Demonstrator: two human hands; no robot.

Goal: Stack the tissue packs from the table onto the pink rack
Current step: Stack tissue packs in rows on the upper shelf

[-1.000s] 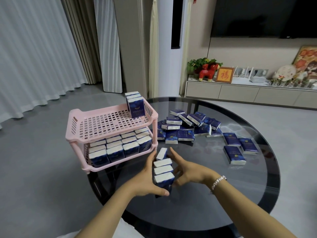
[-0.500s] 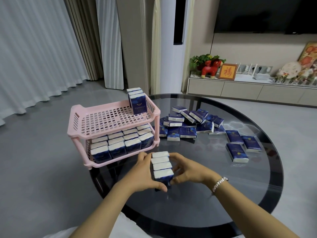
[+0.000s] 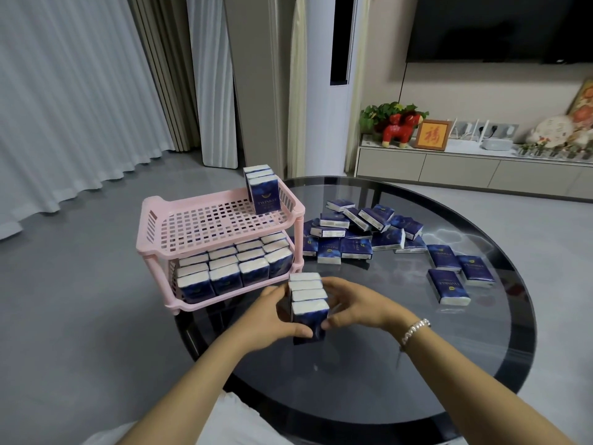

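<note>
Both hands squeeze a row of several upright blue-and-white tissue packs (image 3: 308,303) standing on the dark round glass table (image 3: 417,364). My left hand (image 3: 272,319) presses its left side and my right hand (image 3: 353,303) its right side. Just behind and to the left stands the pink two-tier rack (image 3: 160,248). Its lower shelf is filled with packs (image 3: 231,268). On the far right corner of the top shelf stand three upright packs (image 3: 263,191). A loose pile of packs (image 3: 356,232) lies behind my hands.
Three separate packs (image 3: 455,274) lie flat on the right of the table. The rack sits at the table's left edge above grey floor. A low cabinet (image 3: 465,171) with ornaments and a wall television are far behind.
The leaning far pack has been pushed upright, and my hands have closed the packs into one tight row. The view has shifted slightly nearer.
</note>
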